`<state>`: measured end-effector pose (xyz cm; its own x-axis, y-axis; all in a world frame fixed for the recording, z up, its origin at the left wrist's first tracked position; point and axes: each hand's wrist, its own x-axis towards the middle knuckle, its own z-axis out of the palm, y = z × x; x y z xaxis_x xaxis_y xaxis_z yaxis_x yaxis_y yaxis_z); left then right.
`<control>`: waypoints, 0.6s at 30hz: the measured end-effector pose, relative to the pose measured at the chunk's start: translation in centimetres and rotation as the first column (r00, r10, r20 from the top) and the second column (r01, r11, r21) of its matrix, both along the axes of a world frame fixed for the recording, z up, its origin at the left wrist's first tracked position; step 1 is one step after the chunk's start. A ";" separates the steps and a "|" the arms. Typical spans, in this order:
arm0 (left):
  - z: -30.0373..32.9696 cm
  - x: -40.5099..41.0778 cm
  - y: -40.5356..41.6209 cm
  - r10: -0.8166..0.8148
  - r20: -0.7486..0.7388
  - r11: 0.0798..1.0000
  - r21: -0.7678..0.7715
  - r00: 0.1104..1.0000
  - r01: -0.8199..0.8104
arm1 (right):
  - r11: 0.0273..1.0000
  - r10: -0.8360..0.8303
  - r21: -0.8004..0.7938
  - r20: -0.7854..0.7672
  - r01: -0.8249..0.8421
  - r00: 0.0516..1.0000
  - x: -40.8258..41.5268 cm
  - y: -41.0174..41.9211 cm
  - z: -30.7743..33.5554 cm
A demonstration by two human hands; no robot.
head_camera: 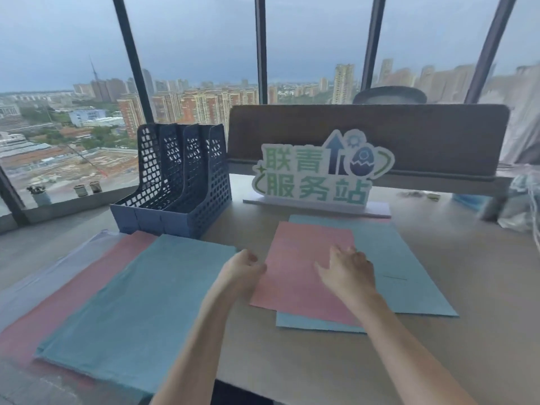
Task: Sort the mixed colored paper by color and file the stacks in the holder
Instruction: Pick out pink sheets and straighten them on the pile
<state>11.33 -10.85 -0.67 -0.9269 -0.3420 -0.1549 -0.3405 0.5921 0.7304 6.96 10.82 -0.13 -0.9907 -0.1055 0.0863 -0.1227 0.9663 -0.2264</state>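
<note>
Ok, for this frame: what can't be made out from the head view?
- Left hand: the fingers curl at the edge of the pink sheet; whether they pinch it is hidden by the hand's back.
- Sheet count in the left pile: the top blue sheet covers it, and the picture is blurred there.
- File holder slots: mesh walls hide the bottoms.
- Small things behind the sign, far right: blurred, too small.

You're in a high-rise office. Floor-to-ceiling windows point(190, 54) with dark mullions look down on apartment towers and a construction lot. Your bench point(306, 361) is a pale desk with a brown partition screen point(380, 124) at its far edge. A blue perforated file holder point(175, 182) stands far left; a cut-out service-station sign point(318, 173) in Chinese characters stands before the screen. Coloured paper point(140, 302) lies spread nearby.
</note>
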 end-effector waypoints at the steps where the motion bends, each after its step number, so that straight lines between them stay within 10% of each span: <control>1: -0.4 -1.0 0.9 -0.010 0.050 0.995 -0.102 0.999 0.015 | 0.999 -0.036 0.037 0.027 0.035 0.999 -0.3 1.2 -0.3; 9: -0.9 -4.2 5.7 -0.007 0.226 0.922 -0.376 0.974 0.094 | 0.998 -0.038 -0.047 0.065 0.041 0.997 -1.1 4.8 -2.4; 14: -1.2 -4.5 5.3 -0.035 0.132 0.981 -0.187 0.991 0.060 | 0.780 -0.076 -0.610 0.127 0.138 0.989 -1.9 5.7 -2.4; 18: -1.4 -4.1 5.3 -0.013 -0.027 1.000 -0.016 1.000 0.012 | 0.688 -0.077 -0.701 0.189 0.189 0.979 -2.3 6.1 -2.4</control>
